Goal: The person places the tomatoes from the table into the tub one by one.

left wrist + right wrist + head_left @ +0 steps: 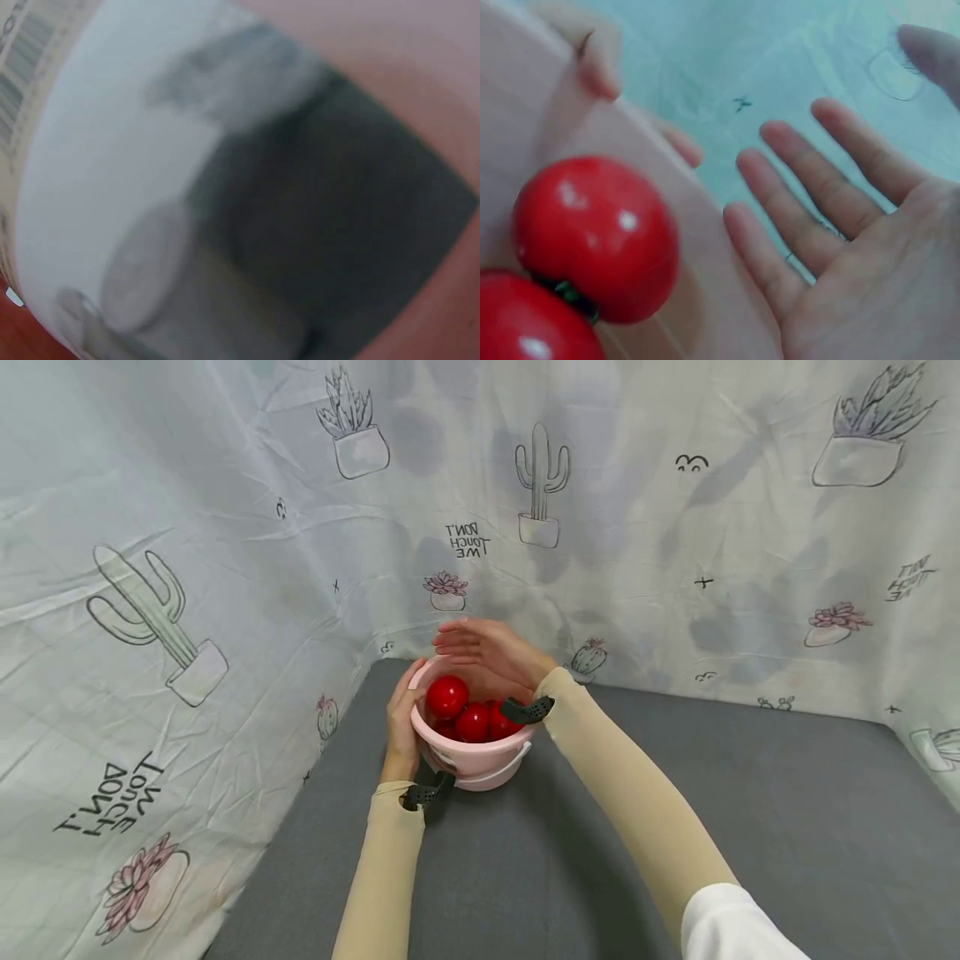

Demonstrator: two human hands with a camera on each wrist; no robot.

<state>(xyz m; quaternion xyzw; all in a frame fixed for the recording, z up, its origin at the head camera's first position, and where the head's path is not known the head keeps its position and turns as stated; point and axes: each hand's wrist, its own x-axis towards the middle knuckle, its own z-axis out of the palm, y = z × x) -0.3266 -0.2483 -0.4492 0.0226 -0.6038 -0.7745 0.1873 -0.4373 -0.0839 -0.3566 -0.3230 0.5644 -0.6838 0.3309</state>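
Note:
A pink bucket (480, 762) stands on the grey surface with several shiny red tomatoes (447, 697) inside. My left hand (402, 727) grips the bucket's left side, and in the right wrist view its fingertips (600, 71) curl over the rim. Above the far right of the rim is my right hand (491, 647), its fingers straight and spread, holding nothing. A green stem shows on one tomato (596, 240) in the right wrist view. The left wrist view is filled by a blurred close-up of the pink wall (420, 52) and a printed label (97, 150).
A grey tabletop (750, 802) extends to the right and in front of the bucket. Behind and on the left hangs a pale cloth (637, 593) printed with cacti and lettering. The bucket's white handle (501, 772) hangs down its near side.

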